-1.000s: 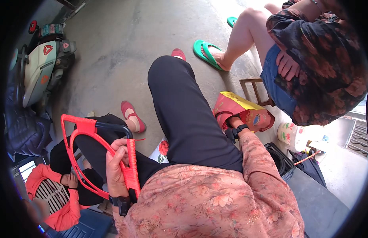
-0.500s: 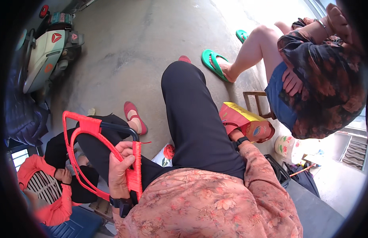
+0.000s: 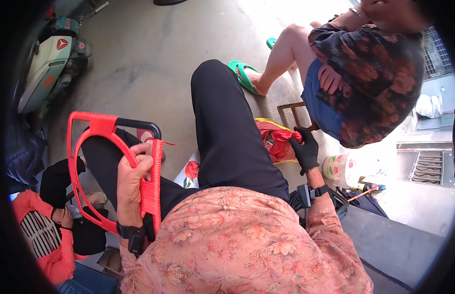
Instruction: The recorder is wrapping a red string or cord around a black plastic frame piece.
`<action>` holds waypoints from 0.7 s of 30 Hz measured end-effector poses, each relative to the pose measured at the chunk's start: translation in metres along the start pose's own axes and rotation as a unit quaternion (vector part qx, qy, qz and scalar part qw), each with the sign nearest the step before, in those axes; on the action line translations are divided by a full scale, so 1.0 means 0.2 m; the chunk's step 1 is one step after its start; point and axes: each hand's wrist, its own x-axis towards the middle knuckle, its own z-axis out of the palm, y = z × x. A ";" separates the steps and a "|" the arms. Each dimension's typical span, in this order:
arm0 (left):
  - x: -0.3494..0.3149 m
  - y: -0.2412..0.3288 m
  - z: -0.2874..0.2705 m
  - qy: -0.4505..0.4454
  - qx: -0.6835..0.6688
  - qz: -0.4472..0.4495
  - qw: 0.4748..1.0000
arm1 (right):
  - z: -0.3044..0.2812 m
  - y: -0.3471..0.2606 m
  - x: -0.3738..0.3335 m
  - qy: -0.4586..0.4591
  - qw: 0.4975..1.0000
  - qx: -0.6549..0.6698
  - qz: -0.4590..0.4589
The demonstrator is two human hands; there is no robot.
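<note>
My left hand (image 3: 134,179) is closed on a black tube frame (image 3: 109,123) wrapped largely in red cord, with a round ring inside it. The frame rests over my left thigh, and a loose red cord end sticks out at its upper right corner. On my right side, my right hand (image 3: 307,151) wears a black glove and pinches a shiny red bundle (image 3: 282,135) at the mouth of a red and yellow bag (image 3: 266,122). The bundle's kind is unclear. More red items show inside the bag, partly hidden by my right thigh.
A seated person (image 3: 369,83) in a dark floral top is at the upper right, beside a wooden stool frame (image 3: 298,113). Another person (image 3: 36,215) in coral sits at lower left. A scooter (image 3: 48,68) stands far left; a floral white bucket (image 3: 335,166) stands right.
My right hand has come up out of the bag, now showing its black glove and the red bundle. My left hand keeps its hold on the frame. The whole view has shifted slightly.
</note>
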 end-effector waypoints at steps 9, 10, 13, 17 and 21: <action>-0.05 0.02 -0.02 0.299 0.102 0.419 0.851 | -0.35 -0.53 0.09 0.047 0.941 0.336 -0.002; -0.08 0.05 0.03 0.286 0.098 0.410 0.861 | -0.33 -0.55 0.14 0.025 0.915 0.403 -0.021; -0.13 0.05 0.07 0.200 0.131 0.444 0.864 | -0.27 -0.80 0.19 -0.101 0.807 0.581 -0.026; -0.13 0.04 0.12 0.071 0.033 0.362 0.929 | -0.11 -1.18 0.20 -0.186 0.752 0.631 -0.034; -0.09 0.08 0.12 -0.079 -0.006 0.294 0.952 | 0.09 -1.54 0.18 -0.359 0.719 0.594 -0.043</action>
